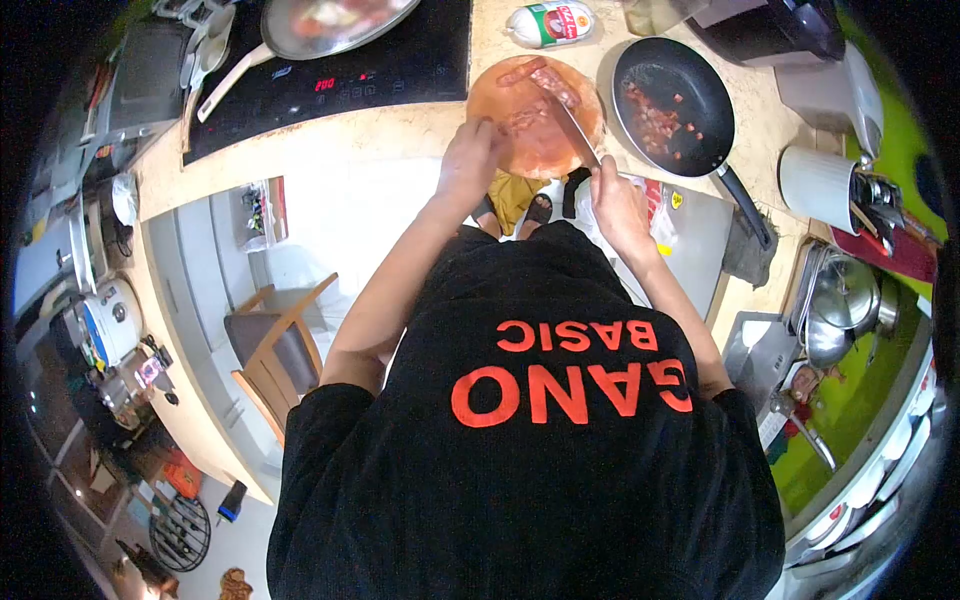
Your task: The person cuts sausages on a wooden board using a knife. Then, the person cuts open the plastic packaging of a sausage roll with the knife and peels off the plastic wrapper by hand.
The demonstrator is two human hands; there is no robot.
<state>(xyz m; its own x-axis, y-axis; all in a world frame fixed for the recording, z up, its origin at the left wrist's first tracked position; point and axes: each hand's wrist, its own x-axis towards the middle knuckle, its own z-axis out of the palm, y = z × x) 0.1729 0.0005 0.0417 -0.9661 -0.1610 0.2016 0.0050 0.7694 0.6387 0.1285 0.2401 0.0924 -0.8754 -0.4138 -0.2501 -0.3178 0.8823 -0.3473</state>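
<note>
My right hand (618,208) is closed round the handle of a kitchen knife (572,132), whose blade slants over a round orange-brown cutting board (487,95). Sausage pieces (553,82) lie at the board's far side, and thin cut bits (527,120) lie near its middle, left of the blade. At the board's left edge, my left hand (472,160) has its fingers curled and pressed together. What they hold, if anything, is too small to make out. Just right of the board stands a black frying pan (690,90) with chopped reddish pieces in it.
A lidded pan (330,25) sits on the black cooktop (400,85), its handle pointing toward me. Behind the board lies a white wrapped package (549,24). A utensil holder (818,185) stands at the right, and a chair (280,350) below left.
</note>
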